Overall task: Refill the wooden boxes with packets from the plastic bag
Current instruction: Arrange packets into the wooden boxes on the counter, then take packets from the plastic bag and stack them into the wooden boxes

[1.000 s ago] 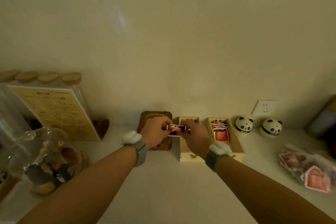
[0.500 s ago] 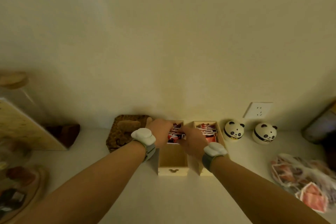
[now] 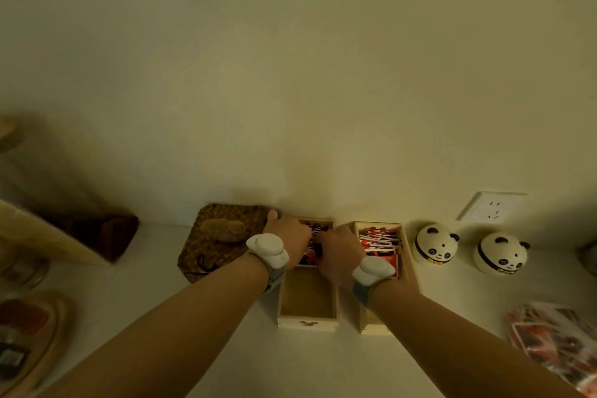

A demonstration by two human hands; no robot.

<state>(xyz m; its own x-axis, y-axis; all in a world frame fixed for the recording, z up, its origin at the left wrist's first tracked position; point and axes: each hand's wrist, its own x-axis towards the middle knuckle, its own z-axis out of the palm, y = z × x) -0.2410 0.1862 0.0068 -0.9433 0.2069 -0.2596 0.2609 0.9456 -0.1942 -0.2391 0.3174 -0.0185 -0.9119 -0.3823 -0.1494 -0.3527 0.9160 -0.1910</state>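
Two open wooden boxes stand side by side against the wall. Over the far half of the left box (image 3: 307, 313), my left hand (image 3: 289, 236) and my right hand (image 3: 337, 254) press together on a bundle of red and white packets (image 3: 315, 231) standing inside it. The near half of that box shows bare wood. Several red and white packets (image 3: 379, 241) fill the far part of the right box (image 3: 408, 268). The clear plastic bag (image 3: 559, 339) with more red packets lies on the counter at the far right edge.
A woven basket (image 3: 223, 236) sits just left of the boxes. Two panda-shaped jars (image 3: 436, 244) (image 3: 500, 254) stand right of them below a wall socket (image 3: 492, 212). A dark holder (image 3: 103, 233) and a wooden tray (image 3: 29, 336) sit at the left.
My hands carried the packet bundle from above the boxes down into the left box's far end. The view has shifted right and closer, so the left-side jars slid out of frame.
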